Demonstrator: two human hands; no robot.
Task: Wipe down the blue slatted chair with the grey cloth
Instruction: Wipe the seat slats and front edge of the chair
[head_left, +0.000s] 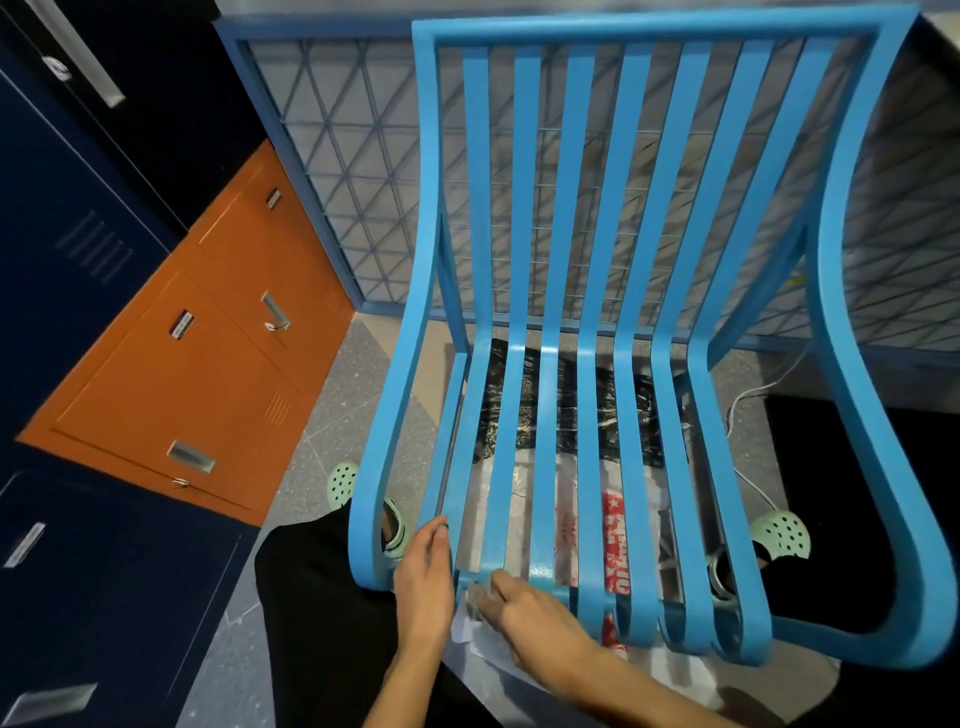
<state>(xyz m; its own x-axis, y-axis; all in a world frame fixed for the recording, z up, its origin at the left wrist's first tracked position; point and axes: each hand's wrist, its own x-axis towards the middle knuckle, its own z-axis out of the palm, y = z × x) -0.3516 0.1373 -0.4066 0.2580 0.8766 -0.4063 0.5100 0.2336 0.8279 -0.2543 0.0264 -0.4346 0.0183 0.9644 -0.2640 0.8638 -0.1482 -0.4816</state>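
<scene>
Your grey cloth (474, 598) is a soft, light wad, bunched under the curled fingers of your right hand (524, 608) at the front rail of the blue slatted chair (649, 30), low in the centre of the frame. Your left hand (423, 577) rests just beside it, fingers loose, on the outermost slat. The chair looks rigid and smooth-painted, so brace it by the frame. Plastic bags (569, 410) lie on the speckled floor (332, 395) beneath, and orange lockers (208, 332) stand at left.
</scene>
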